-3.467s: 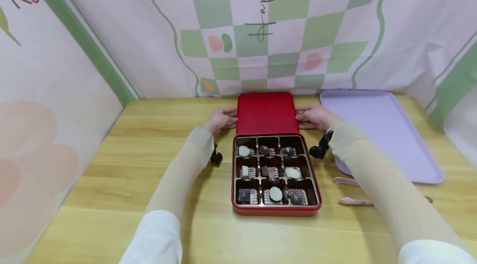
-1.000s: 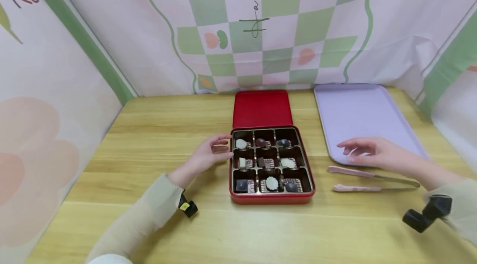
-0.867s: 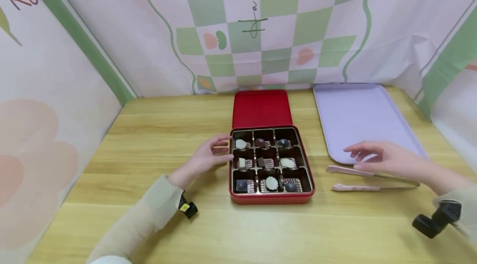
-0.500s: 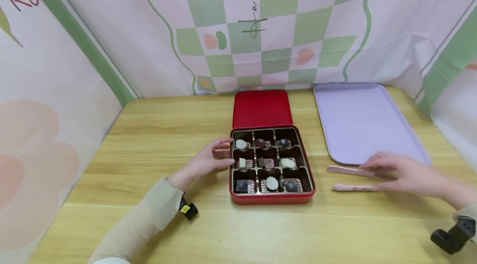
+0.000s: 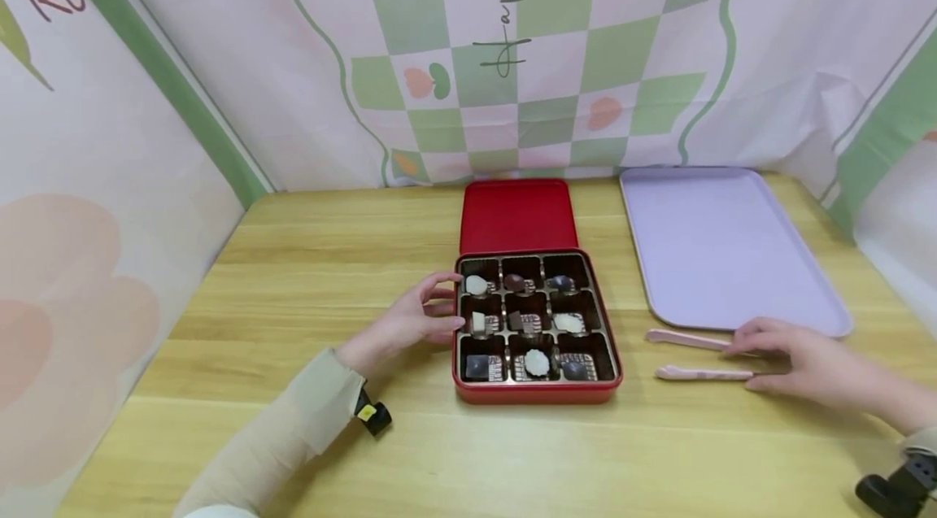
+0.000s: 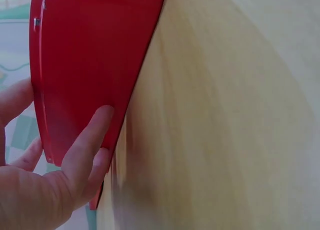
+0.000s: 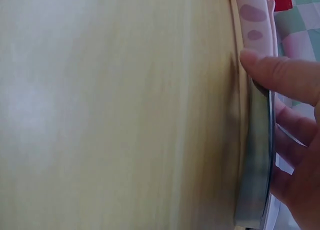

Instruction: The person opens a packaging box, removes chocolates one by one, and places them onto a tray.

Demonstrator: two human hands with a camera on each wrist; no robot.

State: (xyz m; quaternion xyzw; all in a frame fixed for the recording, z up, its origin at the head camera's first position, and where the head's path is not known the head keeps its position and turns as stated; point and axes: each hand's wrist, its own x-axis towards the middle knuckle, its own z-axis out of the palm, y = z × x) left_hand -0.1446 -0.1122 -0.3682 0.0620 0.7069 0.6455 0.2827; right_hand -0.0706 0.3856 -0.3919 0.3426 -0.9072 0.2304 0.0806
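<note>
A red tin (image 5: 538, 394) with a dark divided insert stands mid-table, one chocolate in each compartment, among them a white fluted chocolate (image 5: 537, 363) and a dark square chocolate (image 5: 477, 367). My left hand (image 5: 410, 319) rests its fingertips against the tin's left side; in the left wrist view the loosely spread fingers touch the red wall (image 6: 85, 69). To the right lies a pair of tongs (image 5: 703, 374) with pink handles and metal arms. My right hand (image 5: 798, 359) grips the tongs across both arms, thumb on the near side, fingers on the far side.
Behind the tin lies its red lid (image 5: 518, 215), flat on the wooden table (image 5: 322, 258). A lilac tray (image 5: 732, 250) stands at the back right, just beyond the tongs. A patterned cloth (image 5: 556, 38) hangs along the table's back edge.
Both hands have left the red lid. The left has come to the tin's side and stayed there. The right has moved down from over the tray's front edge and taken hold of the tongs.
</note>
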